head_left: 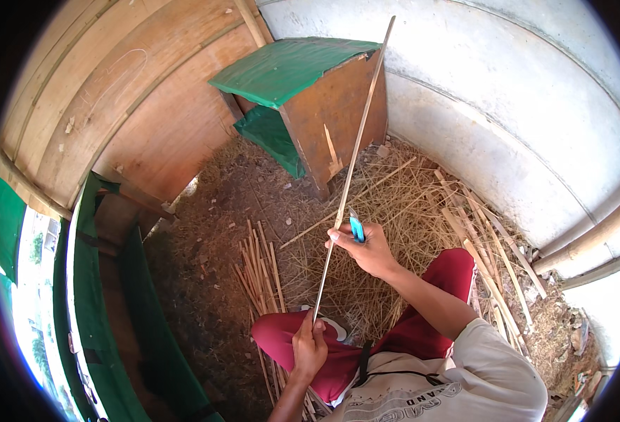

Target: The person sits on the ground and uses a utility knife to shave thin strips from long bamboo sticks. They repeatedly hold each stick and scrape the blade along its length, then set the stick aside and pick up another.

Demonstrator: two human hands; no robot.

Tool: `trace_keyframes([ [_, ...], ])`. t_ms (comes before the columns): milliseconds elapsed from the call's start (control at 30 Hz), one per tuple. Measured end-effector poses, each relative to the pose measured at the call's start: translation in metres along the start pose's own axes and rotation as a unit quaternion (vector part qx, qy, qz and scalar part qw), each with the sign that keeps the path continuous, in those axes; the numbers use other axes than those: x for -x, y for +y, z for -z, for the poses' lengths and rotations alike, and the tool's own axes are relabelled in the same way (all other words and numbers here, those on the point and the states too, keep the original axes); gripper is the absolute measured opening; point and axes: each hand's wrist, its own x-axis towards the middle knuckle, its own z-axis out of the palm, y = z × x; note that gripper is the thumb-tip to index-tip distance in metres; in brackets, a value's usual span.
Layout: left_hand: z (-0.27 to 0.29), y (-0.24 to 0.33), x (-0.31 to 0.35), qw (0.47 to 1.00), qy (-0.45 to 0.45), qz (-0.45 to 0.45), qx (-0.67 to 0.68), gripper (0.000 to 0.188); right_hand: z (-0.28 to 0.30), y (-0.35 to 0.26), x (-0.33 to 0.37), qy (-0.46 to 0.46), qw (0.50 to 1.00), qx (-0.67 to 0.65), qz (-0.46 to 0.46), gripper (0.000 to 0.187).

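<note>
A long thin bamboo strip (360, 133) slants up and away in front of me, its far tip rising past the wooden cabinet. My left hand (309, 348) is closed around its near end, just above my knee. Farther up, my right hand (370, 252) pinches the same strip between thumb and fingers. That hand also holds a blue utility knife (356, 229), with its blade end pointing up and away from me. The knife's lower part is hidden in the palm.
Split strips (262, 264) lie bundled by my left knee. Straw and shavings (394, 211) cover the ground, with longer bamboo pieces (489, 246) at right. A green-topped wooden cabinet (338, 105) stands ahead. Green-covered shelving (106, 302) is at left; pale wall panels (493, 91) rise at right.
</note>
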Motion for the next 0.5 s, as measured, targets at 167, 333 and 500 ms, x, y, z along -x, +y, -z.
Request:
trace_keyframes([
  [167,-0.001,-0.006,0.001,1.0,-0.003,0.001,0.004,0.035,0.001,-0.001,0.001,-0.003,1.0,0.013,-0.005,0.025],
  [333,-0.004,-0.015,0.003,1.0,0.02,-0.018,-0.015,0.036,0.0,0.002,0.002,-0.012,1.0,0.007,-0.006,0.025],
  [500,-0.003,0.001,0.003,0.998,0.06,-0.003,0.008,0.036,0.004,0.0,0.003,-0.043,0.998,0.012,-0.032,0.027],
])
